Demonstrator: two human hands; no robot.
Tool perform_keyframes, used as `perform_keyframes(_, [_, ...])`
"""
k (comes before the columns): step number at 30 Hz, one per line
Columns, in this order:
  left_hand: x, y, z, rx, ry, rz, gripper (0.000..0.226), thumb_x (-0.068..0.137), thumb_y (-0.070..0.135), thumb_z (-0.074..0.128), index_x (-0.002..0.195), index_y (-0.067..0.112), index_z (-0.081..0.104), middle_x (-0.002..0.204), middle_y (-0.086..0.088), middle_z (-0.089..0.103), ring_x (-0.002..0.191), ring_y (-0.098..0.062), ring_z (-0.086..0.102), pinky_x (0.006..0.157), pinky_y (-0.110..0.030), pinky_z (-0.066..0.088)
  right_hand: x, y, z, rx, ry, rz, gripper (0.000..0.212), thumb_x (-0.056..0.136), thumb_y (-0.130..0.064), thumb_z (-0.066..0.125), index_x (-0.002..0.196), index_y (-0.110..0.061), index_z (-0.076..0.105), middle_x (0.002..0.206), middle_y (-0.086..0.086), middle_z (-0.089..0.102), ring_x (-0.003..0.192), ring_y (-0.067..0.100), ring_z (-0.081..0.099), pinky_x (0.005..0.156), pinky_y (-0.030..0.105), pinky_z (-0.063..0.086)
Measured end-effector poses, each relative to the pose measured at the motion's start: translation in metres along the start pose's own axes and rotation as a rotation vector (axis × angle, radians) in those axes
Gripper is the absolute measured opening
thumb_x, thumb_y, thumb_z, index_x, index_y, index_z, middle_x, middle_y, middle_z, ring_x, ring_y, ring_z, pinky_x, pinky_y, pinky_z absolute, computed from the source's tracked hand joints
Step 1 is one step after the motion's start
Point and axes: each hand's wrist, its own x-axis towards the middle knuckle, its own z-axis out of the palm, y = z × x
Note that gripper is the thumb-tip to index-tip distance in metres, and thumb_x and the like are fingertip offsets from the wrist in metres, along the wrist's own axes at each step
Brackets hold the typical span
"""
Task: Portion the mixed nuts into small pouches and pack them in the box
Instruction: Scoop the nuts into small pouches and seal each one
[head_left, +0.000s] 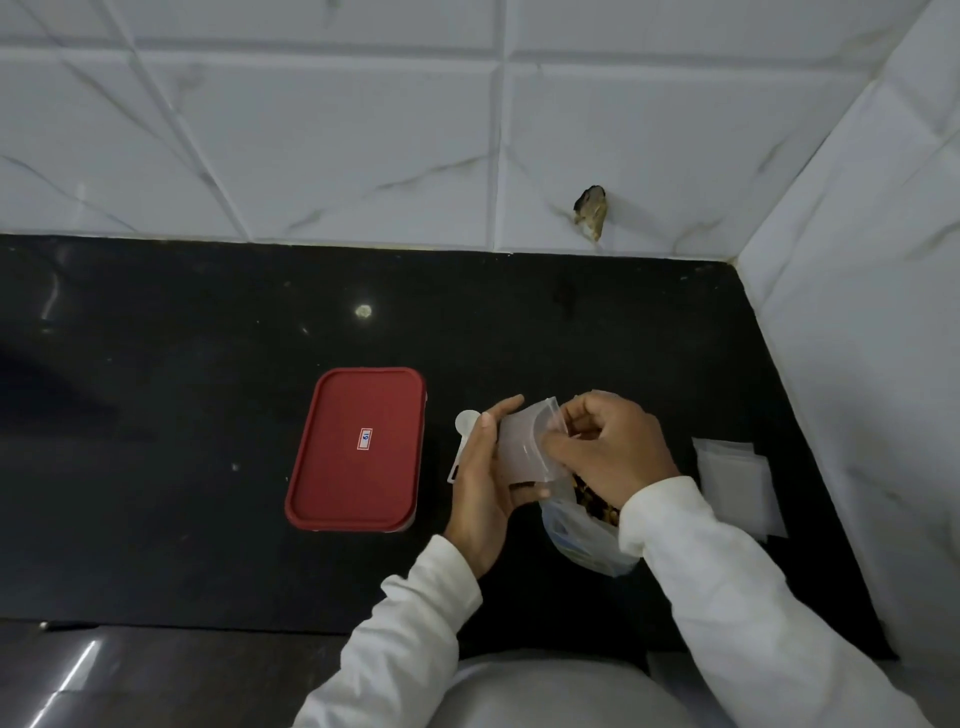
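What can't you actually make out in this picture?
Head view only:
- Box: contents hidden by its shut red lid.
- Label on the lid: too small to read.
- Spoon: handle partly behind the left hand.
- Nut bag: mostly covered by the right hand and sleeve.
- Pouch in both hands: whether nuts are inside is unclear.
- Spare pouches: count unclear, they overlap.

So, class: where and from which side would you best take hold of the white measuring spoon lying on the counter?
Grip the flat handle end of the measuring spoon, coming from the left, since the left hand covers its right side and the bowl lies further back.
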Motion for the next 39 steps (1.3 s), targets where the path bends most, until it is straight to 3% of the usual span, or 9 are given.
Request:
perform_keyframes(5, [0.003, -0.005, -0.004, -0.06, 0.02, -0.044, 0.052, 0.106, 0.044, 0.039, 0.128, 0.001, 0.059, 0.089, -0.012, 0.068, 0.061, -0.013, 0.062, 0.043, -0.019, 0.043, -0.005, -0.003, 0.007, 0.127, -0.099, 0.052, 0.014, 0.083, -0.025, 0.071, 0.095, -0.021, 0.066, 0.077, -0.006, 0.068, 0.06, -0.003, 0.064, 0.048, 0.005, 0.042])
perform_keyframes(8, [0.005, -0.008, -0.012, -0.222, 0.077, -0.106, 0.049, 0.1, 0.046, 0.05, 0.121, 0.004, 0.061, 0.078, -0.006, 0.061, 0.047, -0.006, 0.053, 0.036, -0.015, 0.039, -0.009, -0.005, 0.009, 0.411, -0.184, 0.103, 0.029, 0.078, -0.039, 0.074, 0.097, -0.017, 0.069, 0.078, -0.001, 0.071, 0.07, 0.005, 0.067, 0.064, 0.015, 0.053])
perform_keyframes(11, [0.005, 0.003, -0.02, -0.238, 0.118, -0.071, 0.039, 0.093, 0.047, 0.057, 0.105, 0.01, 0.064, 0.076, -0.003, 0.059, 0.04, -0.004, 0.046, 0.033, -0.012, 0.035, -0.001, -0.001, 0.018, 0.729, -0.055, 0.207, 0.031, 0.087, -0.036, 0.067, 0.097, -0.007, 0.07, 0.086, 0.007, 0.072, 0.079, 0.016, 0.069, 0.076, 0.03, 0.058])
perform_keyframes(15, [0.008, 0.022, -0.037, -0.194, 0.132, 0.021, 0.043, 0.1, 0.053, 0.053, 0.093, 0.012, 0.062, 0.062, 0.004, 0.06, 0.037, -0.004, 0.045, 0.035, -0.012, 0.034, 0.02, 0.001, 0.055, 0.401, -0.072, 0.215, 0.02, 0.096, -0.025, 0.057, 0.101, -0.008, 0.066, 0.088, 0.008, 0.071, 0.075, 0.014, 0.071, 0.069, 0.026, 0.059])
perform_keyframes(17, [0.009, 0.03, -0.043, -0.149, 0.164, 0.037, 0.041, 0.099, 0.056, 0.05, 0.096, 0.016, 0.061, 0.07, 0.008, 0.061, 0.043, -0.002, 0.054, 0.04, -0.01, 0.04, 0.037, 0.0, 0.082, 0.11, -0.094, 0.182, 0.019, 0.096, -0.031, 0.056, 0.099, -0.016, 0.066, 0.084, 0.002, 0.072, 0.074, 0.011, 0.071, 0.077, 0.03, 0.059])
perform_keyframes(21, [-0.001, 0.046, -0.05, -0.339, 0.109, -0.009, 0.048, 0.09, 0.052, 0.057, 0.095, 0.005, 0.062, 0.067, -0.006, 0.057, 0.034, -0.004, 0.044, 0.03, -0.011, 0.032, 0.064, -0.003, 0.129, -0.413, -0.091, 0.159, 0.037, 0.093, -0.04, 0.055, 0.115, -0.012, 0.063, 0.113, 0.009, 0.065, 0.101, 0.024, 0.064, 0.082, 0.031, 0.052])
perform_keyframes(24, [-0.004, 0.046, -0.057, -0.467, 0.058, -0.056, 0.05, 0.084, 0.053, 0.063, 0.094, 0.004, 0.062, 0.071, -0.008, 0.05, 0.033, -0.005, 0.045, 0.029, -0.012, 0.033, 0.068, -0.003, 0.145, -0.494, -0.117, 0.218, 0.04, 0.094, -0.035, 0.056, 0.122, -0.006, 0.059, 0.118, 0.011, 0.063, 0.107, 0.026, 0.063, 0.082, 0.032, 0.052])
perform_keyframes(32, [-0.011, 0.042, -0.064, -0.479, -0.03, -0.088, 0.051, 0.088, 0.051, 0.057, 0.098, 0.001, 0.062, 0.067, -0.01, 0.06, 0.034, -0.006, 0.049, 0.029, -0.01, 0.033, 0.064, 0.004, 0.145, -0.559, 0.011, 0.2, 0.031, 0.094, -0.032, 0.055, 0.112, -0.009, 0.063, 0.107, 0.01, 0.066, 0.099, 0.027, 0.064, 0.078, 0.034, 0.053])
perform_keyframes(39, [-0.005, 0.033, -0.051, -0.413, -0.138, -0.119, 0.051, 0.087, 0.051, 0.054, 0.105, 0.003, 0.059, 0.07, -0.008, 0.059, 0.035, -0.005, 0.049, 0.029, -0.01, 0.034, 0.003, 0.012, 0.072, -0.243, 0.341, -0.153, 0.023, 0.092, -0.048, 0.055, 0.084, -0.028, 0.06, 0.071, -0.009, 0.062, 0.067, 0.002, 0.059, 0.063, 0.019, 0.047])
